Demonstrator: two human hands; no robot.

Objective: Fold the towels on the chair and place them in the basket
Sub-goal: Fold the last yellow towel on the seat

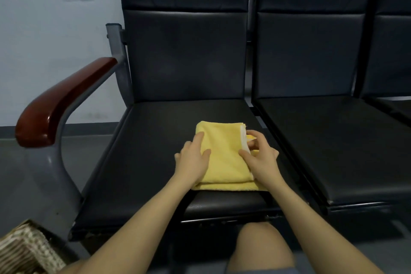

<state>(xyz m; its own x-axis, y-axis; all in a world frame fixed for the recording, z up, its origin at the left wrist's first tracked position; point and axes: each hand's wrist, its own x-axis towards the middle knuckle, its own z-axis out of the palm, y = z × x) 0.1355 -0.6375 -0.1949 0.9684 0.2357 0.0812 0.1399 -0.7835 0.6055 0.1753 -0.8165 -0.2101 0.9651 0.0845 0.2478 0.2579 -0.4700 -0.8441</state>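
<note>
I see the yellow towel [224, 158] folded on the chair seat [142, 162], long axis running away from me. My left hand [192, 160] lies flat, fingers straight, on its left edge. My right hand [260, 158] curls round the right edge, pinching the layers. The basket [24, 249] sits low to my left, well apart; I judge the left hand nearer for the transfer.

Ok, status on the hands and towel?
Left hand flat on folded yellow terry towel. Right hand pinching its right edge. Woven basket lower left, nothing blocking.
</note>
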